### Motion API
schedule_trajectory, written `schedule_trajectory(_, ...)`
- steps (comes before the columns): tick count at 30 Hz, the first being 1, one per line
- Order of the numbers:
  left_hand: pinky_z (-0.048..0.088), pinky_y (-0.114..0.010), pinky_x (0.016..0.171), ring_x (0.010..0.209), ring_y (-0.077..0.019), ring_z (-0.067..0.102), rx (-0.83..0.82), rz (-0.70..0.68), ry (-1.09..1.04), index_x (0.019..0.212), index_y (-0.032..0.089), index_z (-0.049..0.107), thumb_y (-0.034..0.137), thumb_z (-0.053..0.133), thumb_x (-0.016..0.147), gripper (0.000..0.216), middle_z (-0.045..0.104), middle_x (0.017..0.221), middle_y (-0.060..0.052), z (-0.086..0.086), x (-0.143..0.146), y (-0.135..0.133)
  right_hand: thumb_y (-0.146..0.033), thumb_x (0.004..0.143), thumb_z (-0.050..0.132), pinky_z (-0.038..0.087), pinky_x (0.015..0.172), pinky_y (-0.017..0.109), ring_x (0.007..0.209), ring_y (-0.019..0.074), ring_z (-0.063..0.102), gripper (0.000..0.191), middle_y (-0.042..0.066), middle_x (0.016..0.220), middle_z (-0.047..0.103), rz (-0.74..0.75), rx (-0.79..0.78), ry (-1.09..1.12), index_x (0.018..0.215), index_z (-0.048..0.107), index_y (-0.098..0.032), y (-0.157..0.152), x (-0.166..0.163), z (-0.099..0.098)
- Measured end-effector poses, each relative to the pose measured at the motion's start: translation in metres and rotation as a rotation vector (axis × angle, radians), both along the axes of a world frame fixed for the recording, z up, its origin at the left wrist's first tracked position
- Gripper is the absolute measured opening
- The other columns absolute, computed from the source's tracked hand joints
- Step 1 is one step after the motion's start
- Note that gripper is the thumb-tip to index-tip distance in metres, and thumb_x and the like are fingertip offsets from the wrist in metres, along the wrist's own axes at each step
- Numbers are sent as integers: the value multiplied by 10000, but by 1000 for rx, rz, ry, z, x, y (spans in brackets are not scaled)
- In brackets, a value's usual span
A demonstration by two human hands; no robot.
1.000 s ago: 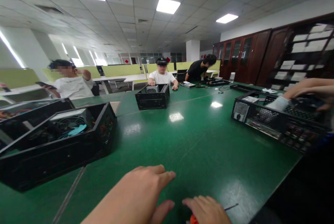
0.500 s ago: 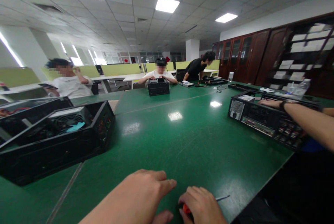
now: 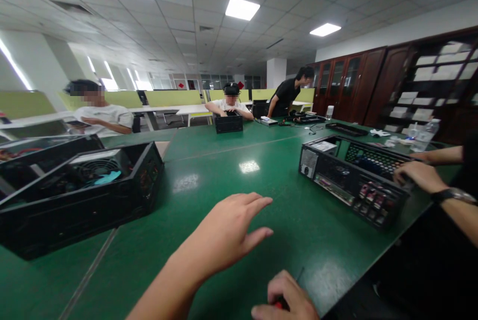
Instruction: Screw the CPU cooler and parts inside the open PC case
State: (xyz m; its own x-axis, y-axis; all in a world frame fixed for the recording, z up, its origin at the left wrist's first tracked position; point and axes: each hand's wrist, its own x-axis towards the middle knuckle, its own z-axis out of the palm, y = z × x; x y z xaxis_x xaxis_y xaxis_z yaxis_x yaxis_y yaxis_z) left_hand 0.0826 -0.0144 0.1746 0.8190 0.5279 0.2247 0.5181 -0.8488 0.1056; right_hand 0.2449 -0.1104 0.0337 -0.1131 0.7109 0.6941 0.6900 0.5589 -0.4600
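My left hand [image 3: 239,228] hovers over the green table [image 3: 209,175] with fingers stretched forward and the thumb apart, holding nothing. Low in the view, near the table's front edge, my right hand [image 3: 287,297] is closed around a screwdriver [image 3: 278,305]. A bit of its red handle shows between the fingers, and the thin metal shaft sticks out beyond the knuckles. To the left of my hands stands an open black computer case [image 3: 93,210] with a power supply [image 3: 99,163] and a light blue piece [image 3: 108,177] inside.
At the right, a co-worker's hands [image 3: 420,175] hold another open computer case [image 3: 347,173]. Across the table a person works at a small black case [image 3: 229,123], and another leans over parts. A plastic bottle [image 3: 425,136] stands far right. Another case [image 3: 48,148] sits behind the left one.
My left hand has moved forward and right, fingers reaching out. My right hand has turned, so the screwdriver shaft points more upward. The co-worker's case on the right has shifted left and nearer.
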Motion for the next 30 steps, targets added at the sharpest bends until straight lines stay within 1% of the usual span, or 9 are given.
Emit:
schedule_trajectory(2, 454, -453, 1095, 1214, -261, 613, 43, -29, -31, 1372, 228, 568, 405, 622, 954, 457, 662, 1319, -75, -4, 9, 2, -362, 883, 665, 593, 583, 329, 798, 216, 721, 121, -20, 809, 683, -57, 15, 83, 908, 763, -429, 13, 33, 53)
schedule_trajectory(4, 397, -483, 1149, 1198, -237, 624, 67, -58, -36, 1321, 229, 603, 390, 520, 1012, 359, 681, 1291, -61, -8, 14, 0, -443, 1017, 403, 590, 793, 419, 1112, 230, 674, 348, -31, 1022, 686, -137, 52, 158, 1034, 750, -440, 27, 66, 99)
schedule_trajectory(6, 353, -502, 1183, 1259, -235, 591, 111, -50, -67, 1356, 223, 574, 394, 441, 1041, 382, 650, 1353, -67, -12, 18, 1, -476, 1040, 318, 547, 903, 451, 1261, 230, 592, 432, -53, 1103, 669, -186, 107, 302, 1058, 748, -426, 30, 87, 122)
schedule_trajectory(8, 315, -501, 1208, 1381, -251, 488, 180, 1, -131, 1460, 187, 466, 449, 423, 1038, 499, 546, 1482, -103, -16, 25, 13, -513, 993, 490, 609, 796, 412, 1167, 263, 654, 306, -10, 1062, 686, -137, 192, 399, 1079, 757, -391, 13, 91, 119)
schedule_trajectory(12, 306, -481, 1209, 1424, -290, 433, 221, 130, -83, 1507, 104, 390, 558, 470, 990, 693, 486, 1522, -171, -23, 54, 66, -426, 876, 733, 616, 546, 288, 754, 215, 707, 284, 65, 879, 671, -22, 279, 426, 1126, 768, -296, -38, 72, 69)
schedule_trajectory(17, 506, -400, 996, 1155, -310, 646, 189, 164, 59, 1336, 104, 612, 447, 661, 894, 562, 706, 1211, -166, -24, 69, 106, -231, 853, 774, 632, 720, 275, 958, 202, 678, 401, 72, 1117, 642, -76, 312, 650, 1244, 710, -287, -33, 69, 49)
schedule_trajectory(24, 543, -386, 704, 801, -287, 724, 129, 160, 204, 959, 207, 772, 411, 479, 988, 358, 765, 867, -98, 9, 24, 34, -204, 925, 695, 549, 932, 169, 1067, 131, 695, 346, 26, 1143, 745, -61, 261, 814, 1261, 679, -283, -8, 92, 100)
schedule_trajectory(27, 488, -360, 561, 610, -271, 682, 71, 180, 296, 804, 224, 758, 391, 530, 943, 315, 738, 721, -76, 11, -3, -16, -256, 951, 660, 550, 951, 216, 1090, 150, 690, 314, 27, 1172, 733, 5, 129, 641, 1264, 658, -277, 10, 95, 132)
schedule_trajectory(30, 444, -324, 518, 516, -234, 633, 61, 85, 311, 698, 213, 731, 343, 537, 930, 330, 682, 605, -61, -8, -32, -50, -239, 958, 617, 568, 887, 290, 1028, 178, 695, 277, 34, 1160, 725, 81, -28, 282, 1232, 656, -259, 41, 85, 159)
